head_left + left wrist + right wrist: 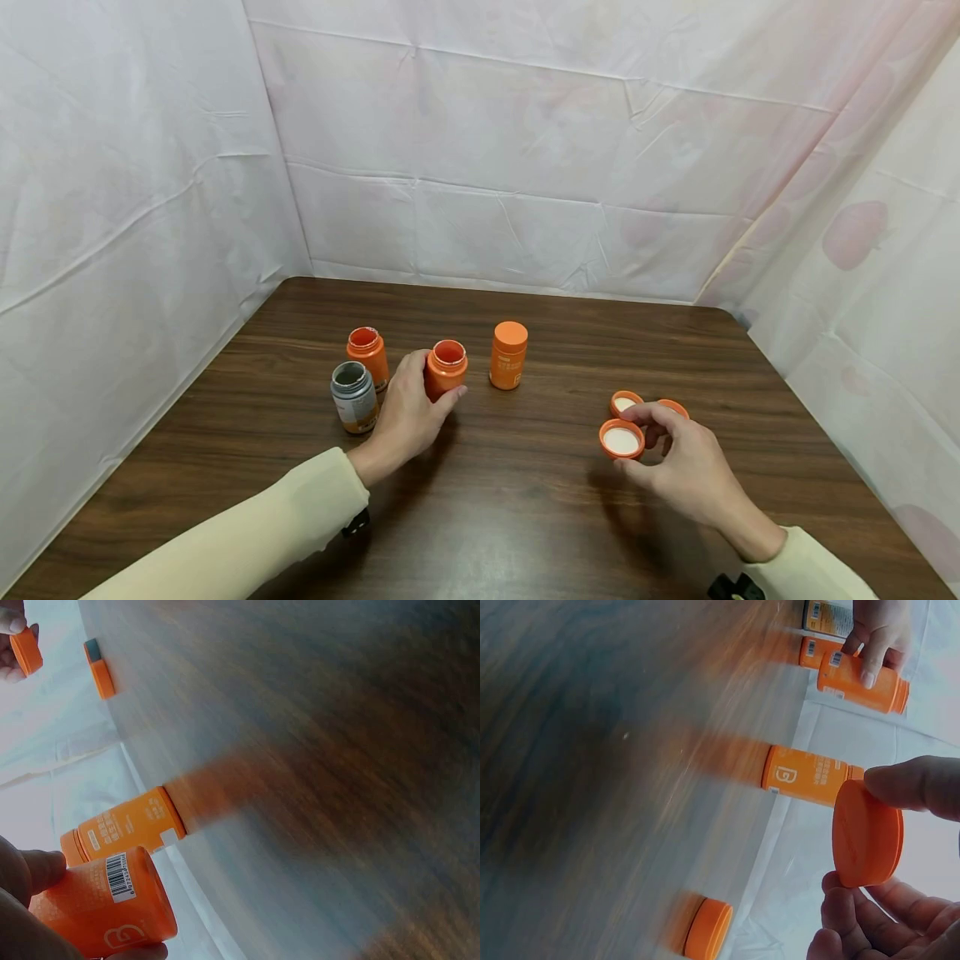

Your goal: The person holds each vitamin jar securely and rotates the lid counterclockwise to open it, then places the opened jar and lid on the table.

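Note:
My left hand grips an orange bottle around its side. Its mouth is uncapped and faces up; the left wrist view shows a barcode on its wall. On the right, my right hand pinches an orange cap between thumb and fingers, raised above the table with its white inside up. Two more orange caps, one white-lined and one partly covered, lie just beyond that hand. Between the hands, farther back, a lidded orange bottle stands upright.
Left of my left hand stand an uncapped grey bottle and another uncapped orange bottle. A small dark grey piece sits beside an orange cap in the left wrist view. White sheets enclose the wooden table at back and sides.

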Action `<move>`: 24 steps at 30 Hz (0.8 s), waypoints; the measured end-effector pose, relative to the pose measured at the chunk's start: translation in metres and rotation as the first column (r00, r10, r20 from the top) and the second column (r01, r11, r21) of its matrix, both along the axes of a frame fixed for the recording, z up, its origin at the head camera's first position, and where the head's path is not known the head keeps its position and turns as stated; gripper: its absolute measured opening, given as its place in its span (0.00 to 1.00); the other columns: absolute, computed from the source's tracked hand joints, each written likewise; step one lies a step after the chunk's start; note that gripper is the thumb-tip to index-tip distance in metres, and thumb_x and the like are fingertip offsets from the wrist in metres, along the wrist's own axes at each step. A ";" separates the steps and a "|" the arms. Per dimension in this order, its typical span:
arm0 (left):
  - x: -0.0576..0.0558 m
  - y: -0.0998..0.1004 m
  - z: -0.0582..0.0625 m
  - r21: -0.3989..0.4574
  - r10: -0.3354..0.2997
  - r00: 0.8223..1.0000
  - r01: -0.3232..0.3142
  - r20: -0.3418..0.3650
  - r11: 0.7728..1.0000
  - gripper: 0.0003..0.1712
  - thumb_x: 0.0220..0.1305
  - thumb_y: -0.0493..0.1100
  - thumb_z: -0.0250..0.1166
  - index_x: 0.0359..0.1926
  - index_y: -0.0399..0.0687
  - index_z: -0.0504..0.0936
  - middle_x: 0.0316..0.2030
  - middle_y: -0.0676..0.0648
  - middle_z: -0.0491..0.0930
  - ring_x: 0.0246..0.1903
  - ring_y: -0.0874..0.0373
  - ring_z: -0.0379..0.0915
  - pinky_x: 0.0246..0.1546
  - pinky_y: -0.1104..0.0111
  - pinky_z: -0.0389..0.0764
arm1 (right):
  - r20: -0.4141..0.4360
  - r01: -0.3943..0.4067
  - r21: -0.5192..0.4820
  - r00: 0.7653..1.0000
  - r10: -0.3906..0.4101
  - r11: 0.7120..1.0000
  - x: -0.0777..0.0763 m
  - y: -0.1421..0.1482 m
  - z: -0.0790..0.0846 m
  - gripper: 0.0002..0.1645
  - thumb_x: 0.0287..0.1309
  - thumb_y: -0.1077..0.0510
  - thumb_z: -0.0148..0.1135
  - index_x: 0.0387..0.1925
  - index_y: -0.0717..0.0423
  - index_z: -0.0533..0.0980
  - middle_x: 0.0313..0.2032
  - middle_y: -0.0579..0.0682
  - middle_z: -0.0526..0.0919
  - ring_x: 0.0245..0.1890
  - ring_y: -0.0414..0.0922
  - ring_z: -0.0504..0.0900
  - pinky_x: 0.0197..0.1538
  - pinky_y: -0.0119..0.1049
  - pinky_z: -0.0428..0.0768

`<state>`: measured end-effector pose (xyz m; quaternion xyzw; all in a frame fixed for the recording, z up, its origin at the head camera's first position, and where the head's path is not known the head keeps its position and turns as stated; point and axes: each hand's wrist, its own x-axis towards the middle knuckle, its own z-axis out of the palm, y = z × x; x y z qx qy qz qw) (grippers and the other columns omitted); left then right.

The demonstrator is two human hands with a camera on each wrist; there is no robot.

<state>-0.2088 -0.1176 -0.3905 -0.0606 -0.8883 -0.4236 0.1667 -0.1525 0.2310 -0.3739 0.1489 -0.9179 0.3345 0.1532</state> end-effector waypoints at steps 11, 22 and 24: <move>-0.004 -0.003 0.000 0.014 0.022 1.000 -0.022 0.017 1.000 0.37 0.58 0.42 0.78 0.62 0.38 0.69 0.54 0.39 0.74 0.54 0.44 0.74 0.60 0.50 0.75 | 0.064 0.038 0.011 0.997 -0.038 0.999 -0.008 0.015 -0.004 0.33 0.37 0.62 0.86 0.48 0.51 0.81 0.34 0.44 0.84 0.31 0.42 0.82 0.34 0.30 0.76; -0.008 -0.002 0.002 0.022 0.048 0.998 -0.049 0.038 0.999 0.36 0.60 0.43 0.77 0.63 0.38 0.68 0.54 0.39 0.74 0.54 0.44 0.74 0.60 0.49 0.75 | 0.078 0.112 0.099 0.990 -0.120 0.989 -0.016 0.035 -0.013 0.32 0.41 0.56 0.86 0.50 0.53 0.81 0.43 0.48 0.86 0.34 0.42 0.81 0.35 0.30 0.76; -0.009 -0.002 0.003 0.025 0.052 0.998 -0.053 0.041 0.998 0.36 0.61 0.44 0.77 0.63 0.38 0.68 0.53 0.39 0.74 0.54 0.44 0.74 0.60 0.49 0.75 | 0.075 0.122 0.113 0.989 -0.131 0.986 -0.017 0.038 -0.015 0.32 0.41 0.55 0.86 0.49 0.54 0.81 0.44 0.49 0.87 0.34 0.43 0.81 0.34 0.31 0.75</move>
